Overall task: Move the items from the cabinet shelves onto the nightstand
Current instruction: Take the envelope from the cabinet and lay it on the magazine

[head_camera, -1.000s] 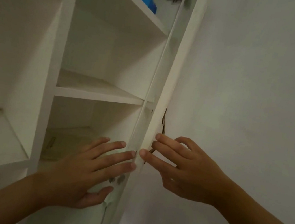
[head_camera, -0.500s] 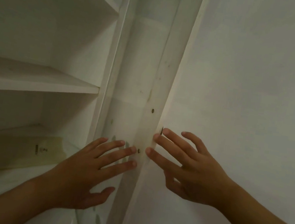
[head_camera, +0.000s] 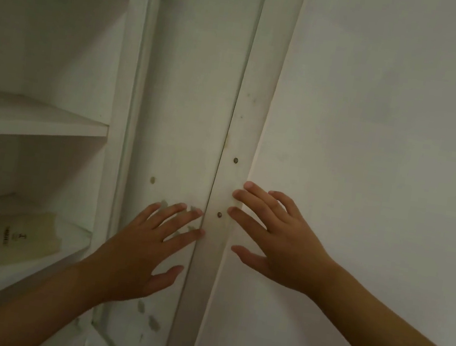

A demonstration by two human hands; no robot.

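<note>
Both hands [head_camera: 140, 245] [head_camera: 280, 247] flat at door edge [head_camera: 230, 190]

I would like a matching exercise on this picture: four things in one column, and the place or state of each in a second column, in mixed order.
Things:
1. left hand
2. right hand
3. cream box
4. middle shelf

Places or states:
A. lies on the lowest shelf, at left
B. bare, above the box
C. fingers spread on the door's inner panel
D. fingers reach the door's edge strip from the right

Pairs: 1-C, 2-D, 3-A, 4-B
</note>
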